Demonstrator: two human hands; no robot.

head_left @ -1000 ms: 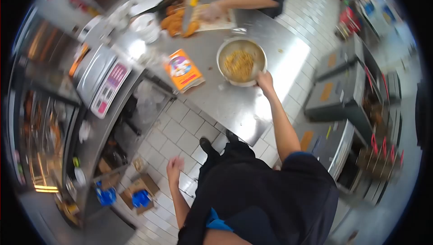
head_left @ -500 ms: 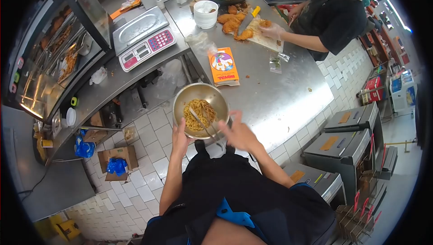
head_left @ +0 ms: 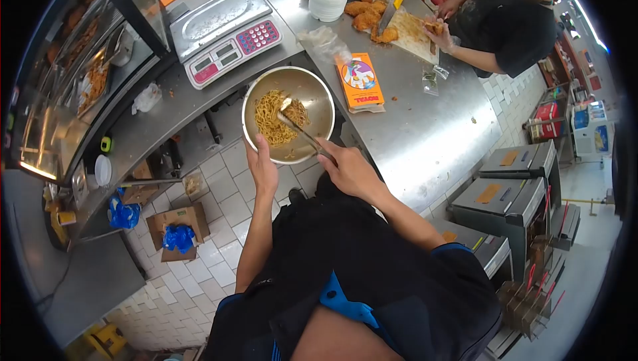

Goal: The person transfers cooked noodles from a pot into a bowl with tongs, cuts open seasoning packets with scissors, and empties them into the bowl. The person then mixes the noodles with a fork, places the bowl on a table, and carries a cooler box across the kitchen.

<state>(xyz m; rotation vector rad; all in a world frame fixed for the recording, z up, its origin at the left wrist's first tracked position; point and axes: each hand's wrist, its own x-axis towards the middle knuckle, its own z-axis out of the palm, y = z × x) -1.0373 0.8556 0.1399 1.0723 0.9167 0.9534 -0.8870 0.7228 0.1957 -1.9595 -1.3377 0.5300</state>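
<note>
L hand (head_left: 262, 167) clasps 1 bowl (head_left: 314, 88) w/ noodles (head_left: 269, 118); R hand (head_left: 352, 171) pinches prob. 1 pr tongs (head_left: 303, 134).

An orange box (head_left: 360, 82) on the desk (head_left: 405, 145) is bearing the word "ROYAL" in capitals across its near end. Left of the box, a scale (head_left: 229, 38) is showing keys and displays too small for reading; right of it, tags (head_left: 488, 193) on grey cabinets (head_left: 468, 205) are looking illegible.

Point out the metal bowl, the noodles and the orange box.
Metal bowl (head_left: 319, 98), head view: bare inner wall, right side.
Noodles (head_left: 270, 120), head view: left part of pile.
Orange box (head_left: 361, 83), head view: printed face.
</note>
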